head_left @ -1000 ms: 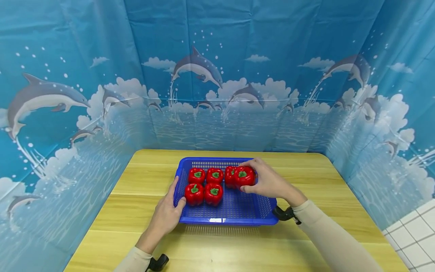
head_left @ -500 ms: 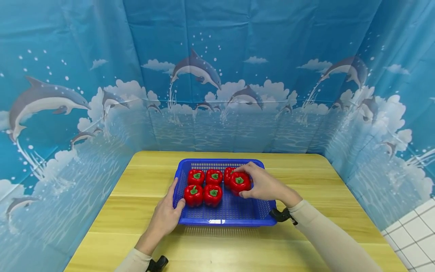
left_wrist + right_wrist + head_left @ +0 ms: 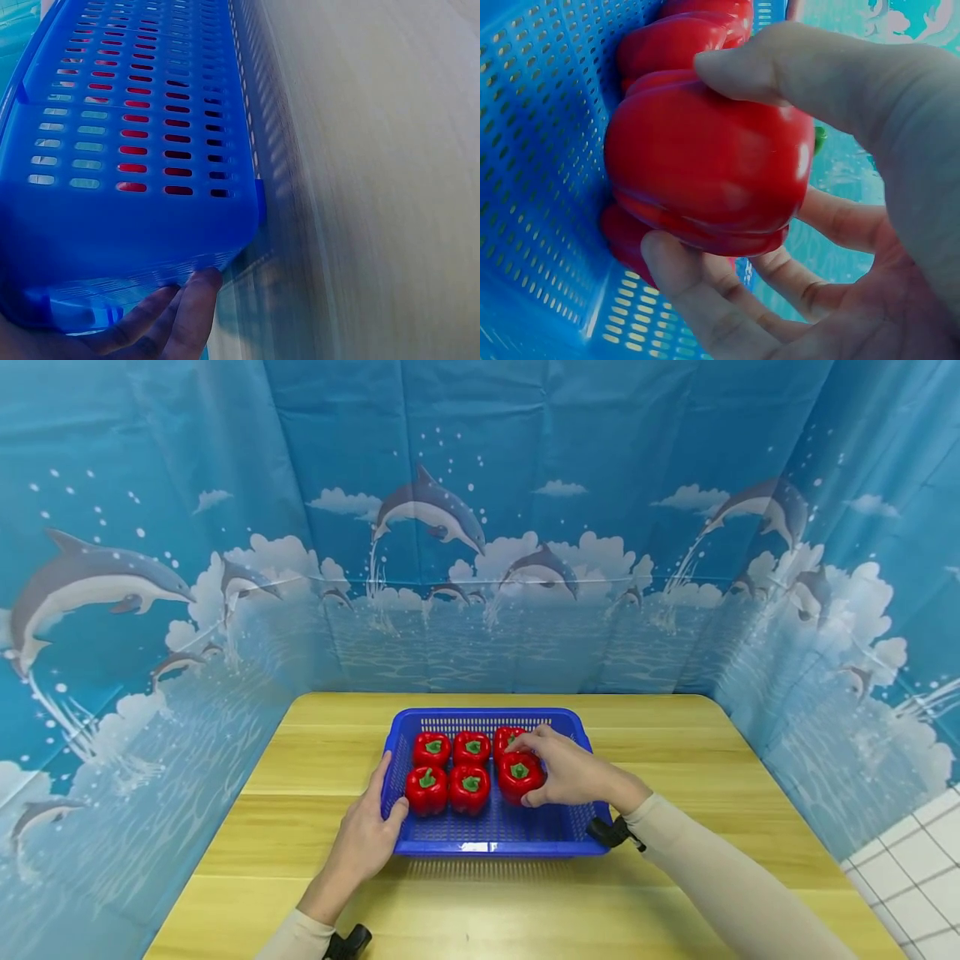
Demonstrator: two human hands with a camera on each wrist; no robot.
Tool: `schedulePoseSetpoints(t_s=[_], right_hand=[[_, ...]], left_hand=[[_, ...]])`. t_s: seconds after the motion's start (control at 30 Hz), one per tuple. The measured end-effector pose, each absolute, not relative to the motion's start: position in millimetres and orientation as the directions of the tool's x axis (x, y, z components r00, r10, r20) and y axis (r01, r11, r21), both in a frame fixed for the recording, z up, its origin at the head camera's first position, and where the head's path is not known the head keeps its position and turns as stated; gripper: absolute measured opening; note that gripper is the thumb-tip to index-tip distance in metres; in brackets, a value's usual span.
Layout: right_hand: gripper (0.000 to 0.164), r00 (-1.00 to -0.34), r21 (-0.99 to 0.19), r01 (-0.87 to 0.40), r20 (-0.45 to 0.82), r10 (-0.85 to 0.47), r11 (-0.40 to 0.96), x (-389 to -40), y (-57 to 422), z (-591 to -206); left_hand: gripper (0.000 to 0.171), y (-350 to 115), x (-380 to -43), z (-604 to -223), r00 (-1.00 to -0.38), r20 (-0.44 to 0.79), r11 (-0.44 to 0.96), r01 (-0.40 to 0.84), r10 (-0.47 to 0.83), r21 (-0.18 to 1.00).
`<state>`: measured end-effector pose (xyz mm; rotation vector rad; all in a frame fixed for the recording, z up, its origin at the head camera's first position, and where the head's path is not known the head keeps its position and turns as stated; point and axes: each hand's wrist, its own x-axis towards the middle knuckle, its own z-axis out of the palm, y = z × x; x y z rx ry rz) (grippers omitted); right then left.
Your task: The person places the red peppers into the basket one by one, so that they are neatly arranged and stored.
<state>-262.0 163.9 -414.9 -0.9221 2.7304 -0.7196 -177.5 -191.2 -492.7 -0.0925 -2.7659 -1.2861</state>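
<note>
In the head view my right hand (image 3: 566, 768) grips a red bell pepper (image 3: 519, 779) with a green stem, inside the blue plastic basket (image 3: 525, 849). Thumb and fingers sit on opposite sides of this bell pepper (image 3: 705, 169) in the right wrist view. Just behind it is another bell pepper (image 3: 507, 740), partly covered by my fingers. My left hand (image 3: 365, 831) holds the basket's left end, thumb over the rim and fingers along the outside. From the left wrist, those fingers (image 3: 196, 311) show against the basket's end wall.
Several more bell peppers (image 3: 470, 787) stand in two rows at the basket's left. The basket rests on a yellow wooden table (image 3: 675, 752). A blue dolphin-print curtain (image 3: 480, 635) surrounds the table at the back and sides. White tiles (image 3: 911, 868) show at far right.
My right hand has moved the bell pepper left and toward me, lower into the basket, in front of the back-row one. My left hand stays on the basket.
</note>
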Motion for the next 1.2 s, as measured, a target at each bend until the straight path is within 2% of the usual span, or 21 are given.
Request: schedulePoseSetpoints(t_s=[0.9, 1.2], right_hand=[[0.074, -0.817, -0.459, -0.446, -0.142, -0.559, 0.768, -266, 152, -417], [0.066, -0.822, -0.481, -0.402, -0.185, -0.538, 0.779, -264, 150, -416]], left_hand=[[0.082, -192, -177, -492, -0.994, 0.106, 0.646, 0.097, 0.025, 0.757], [0.081, -192, -176, -491, -0.994, 0.108, 0.648, 0.095, 0.02, 0.756]])
